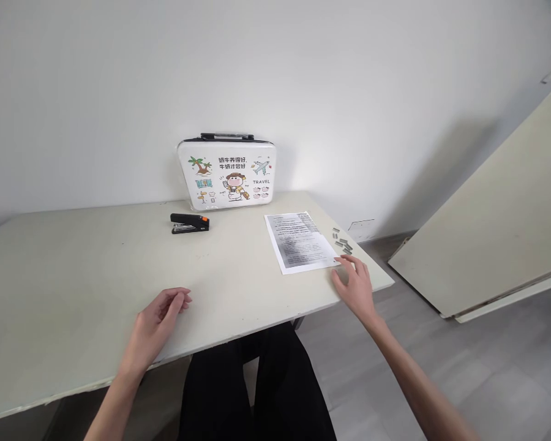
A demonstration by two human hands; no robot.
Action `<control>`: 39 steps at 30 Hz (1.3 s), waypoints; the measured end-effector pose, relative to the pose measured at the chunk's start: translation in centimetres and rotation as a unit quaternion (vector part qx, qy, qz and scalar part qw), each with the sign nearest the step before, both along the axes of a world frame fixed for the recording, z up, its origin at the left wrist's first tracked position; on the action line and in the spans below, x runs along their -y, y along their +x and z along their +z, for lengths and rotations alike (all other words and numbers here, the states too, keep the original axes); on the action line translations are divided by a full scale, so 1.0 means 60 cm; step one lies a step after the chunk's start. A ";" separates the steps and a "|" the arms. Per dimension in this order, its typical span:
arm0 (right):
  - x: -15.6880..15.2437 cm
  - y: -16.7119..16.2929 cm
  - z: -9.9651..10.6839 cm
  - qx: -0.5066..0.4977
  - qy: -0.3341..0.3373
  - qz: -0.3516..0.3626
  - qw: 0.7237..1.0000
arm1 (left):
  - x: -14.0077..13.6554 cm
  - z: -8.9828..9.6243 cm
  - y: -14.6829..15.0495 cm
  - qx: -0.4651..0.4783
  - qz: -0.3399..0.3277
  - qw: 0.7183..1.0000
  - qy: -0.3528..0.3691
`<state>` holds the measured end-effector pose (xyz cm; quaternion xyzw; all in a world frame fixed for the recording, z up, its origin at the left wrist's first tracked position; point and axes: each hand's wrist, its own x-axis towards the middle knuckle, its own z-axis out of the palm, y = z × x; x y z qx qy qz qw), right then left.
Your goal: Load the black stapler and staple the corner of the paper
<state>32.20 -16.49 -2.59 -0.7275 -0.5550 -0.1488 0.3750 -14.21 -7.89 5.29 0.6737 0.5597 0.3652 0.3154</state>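
My left hand (162, 312) rests on the table near its front edge, the fingers curled in against the thumb and nothing showing in them. At the lower right corner of a printed sheet of paper (298, 244), my right hand (354, 283) has its fingers apart, with the fingertips at or just over that corner; I cannot tell whether they touch it. Just beyond those fingertips lie several small grey staple strips (343, 243). A black stapler (190, 223) with an orange patch lies on its own, farther off than my left hand.
A white cartoon-printed case (229, 174) with a black handle stands upright against the wall (119, 92). The pale table (73, 275) ends at a right edge beside my right hand. A large pale panel (496, 226) leans at the right above the grey floor (463, 380).
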 end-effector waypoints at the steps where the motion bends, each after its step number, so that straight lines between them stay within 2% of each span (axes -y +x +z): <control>1: -0.002 0.003 0.000 0.019 -0.013 0.015 1.000 | 0.001 0.001 0.001 0.002 0.000 1.000 -0.003; 7: -0.011 0.015 -0.001 0.072 -0.117 0.078 0.987 | 0.002 0.004 0.003 0.011 -0.006 1.000 0.007; 10: 0.002 -0.010 0.007 0.085 -0.142 0.096 0.982 | 0.000 -0.002 -0.003 0.005 -0.009 1.000 0.012; 13: 0.028 -0.081 0.024 0.102 -0.159 0.126 0.974 | -0.003 -0.008 -0.003 -0.029 -0.020 0.999 0.020; 16: 0.052 -0.186 0.052 0.090 -0.189 0.178 0.962 | -0.011 -0.015 0.017 -0.082 -0.070 0.991 0.080; 19: 0.060 -0.280 0.086 0.057 -0.194 0.244 0.948 | -0.029 -0.029 0.040 -0.164 -0.136 0.964 0.159; 22: 0.058 -0.312 0.112 0.007 -0.185 0.327 0.927 | -0.046 -0.048 0.036 -0.259 -0.169 0.935 0.175; 25: 0.054 -0.263 0.109 -0.037 -0.173 0.321 0.930 | -0.053 -0.058 0.002 -0.292 -0.187 0.921 0.176; 29: 0.047 -0.113 0.065 -0.066 -0.148 0.156 0.974 | -0.049 -0.054 -0.050 -0.273 -0.188 0.922 0.202; 33: 0.033 0.026 0.015 -0.103 -0.144 0.011 0.984 | -0.056 -0.050 -0.087 -0.261 -0.154 0.927 0.220; 36: 0.014 0.082 -0.010 -0.124 -0.146 -0.029 0.981 | -0.068 -0.049 -0.110 -0.280 -0.149 0.926 0.203; 39: -0.019 0.109 -0.022 -0.134 -0.146 -0.042 0.979 | -0.074 -0.048 -0.125 -0.296 -0.156 0.925 0.179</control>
